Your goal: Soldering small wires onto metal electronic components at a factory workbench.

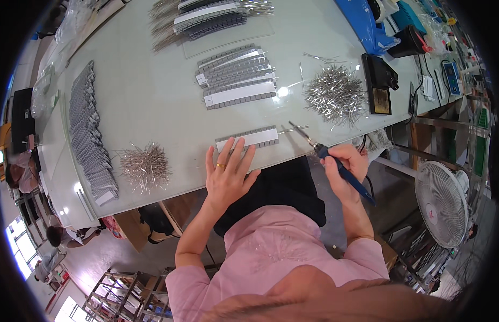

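My left hand [228, 174], a ring on one finger, lies with fingers spread over a grey segmented strip [268, 137] with a white band along it. The fingertips rest on the strip's left and middle part near the table's front edge. From the strip's right end stick out thin metal wires [293, 129]. My right hand [347, 163] grips the blue handle of a soldering iron [359, 188] just past the table edge. The iron's tip points up and left, above the table and a little apart from the wires.
Loose wire piles lie at right [335, 95] and left [145, 167]. More grey strips [238, 95] sit ahead, others [209, 24] farther back with wires. A long strip stack [88, 129] runs along the left. An iron stand [379, 80] is at right; a fan [441, 204] stands beyond the edge.
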### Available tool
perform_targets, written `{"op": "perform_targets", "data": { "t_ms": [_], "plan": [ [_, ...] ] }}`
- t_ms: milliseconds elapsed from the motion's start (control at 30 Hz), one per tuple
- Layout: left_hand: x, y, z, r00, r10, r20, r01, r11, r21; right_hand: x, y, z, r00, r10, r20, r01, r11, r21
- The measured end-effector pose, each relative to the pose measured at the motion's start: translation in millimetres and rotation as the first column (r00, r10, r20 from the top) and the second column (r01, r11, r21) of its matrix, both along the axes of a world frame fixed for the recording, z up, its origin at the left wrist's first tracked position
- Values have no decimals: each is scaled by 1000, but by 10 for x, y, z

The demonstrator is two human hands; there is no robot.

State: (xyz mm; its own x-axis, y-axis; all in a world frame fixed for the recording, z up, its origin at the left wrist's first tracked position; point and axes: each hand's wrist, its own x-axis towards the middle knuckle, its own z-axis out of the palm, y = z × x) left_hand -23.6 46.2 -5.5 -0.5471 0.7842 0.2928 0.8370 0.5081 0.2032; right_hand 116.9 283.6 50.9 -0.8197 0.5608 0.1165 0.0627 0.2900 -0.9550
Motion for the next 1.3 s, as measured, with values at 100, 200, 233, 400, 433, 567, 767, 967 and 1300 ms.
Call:
{"op": "perform_targets", "data": {
  "t_ms": [100,200,233,400,433,567,767,967,1300],
  "plan": [
    [2,-5,13,1000,-1,5,1,1000,-7,-102,-27,96,999,24,40,-29,990,140],
    [2,1,8,1000,0,10,0,1000,-11,-138,-9,88,998,35,58,-43,988,147],
    [-1,3,11,1000,3,10,-3,1000,-14,-151,-7,92,998,38,57,-46,989,144],
    [-8,13,13,1000,-4,25,4,1000,-9,-185,-2,79,998,44,54,-52,986,155],
    [-9,13,10,1000,-2,25,3,1000,-9,-193,1,84,997,45,55,-54,986,155],
    [-7,14,12,1000,-3,31,3,1000,-3,-213,9,119,994,74,78,-88,976,200],
    [-5,27,30,999,2,35,-2,1000,1,-200,23,111,983,178,48,-183,926,329],
    [13,-86,79,1000,-13,22,11,996,89,-128,47,52,988,151,44,-157,943,292],
    [121,-867,24,945,326,25,-327,939,103,36,-36,-63,999,28,-29,-32,991,-132]
  ]
}}
